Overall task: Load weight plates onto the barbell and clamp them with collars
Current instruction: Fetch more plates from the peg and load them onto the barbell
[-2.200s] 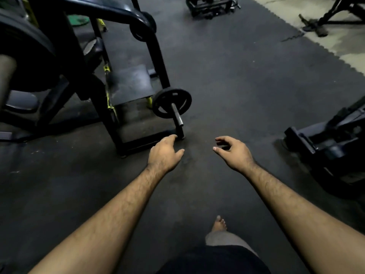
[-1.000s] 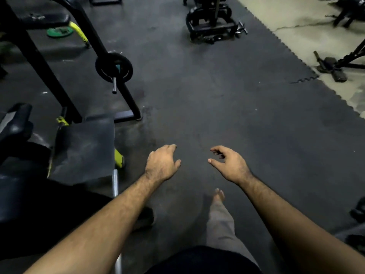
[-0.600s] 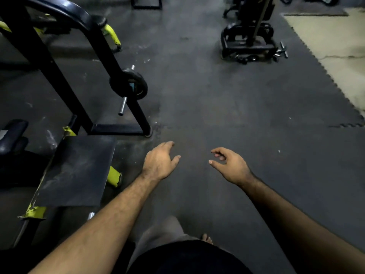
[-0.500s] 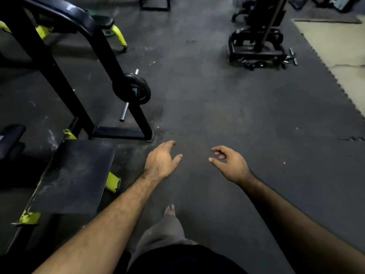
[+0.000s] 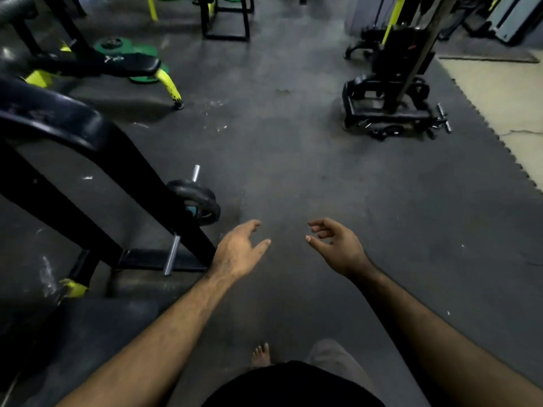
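While both empty hands stay loosely open, left hand [image 5: 238, 254] and right hand [image 5: 338, 247] are unchanged; the round black iron weight plate [image 5: 197, 201] on its short steel bar [image 5: 172, 254] now appears nearer the left hand, over the dark rubber floor [image 5: 293, 160].

We see a dark rubber mat floor [image 5: 293, 160] made of interlocking tiles, its toothed edge meeting a pale bare floor strip [image 5: 505, 92] at the far right. Directly on the mat stand a black machine frame [image 5: 164, 261] at our left, a yellow-legged bench [image 5: 169, 83] with green weight plates [image 5: 141, 49] lying flat beside it, and a black machine base [image 5: 385, 113] farther off, with small metal handles [image 5: 442, 117] scattered by it. Our bare foot [image 5: 261, 355] rests on the mat nearest us.
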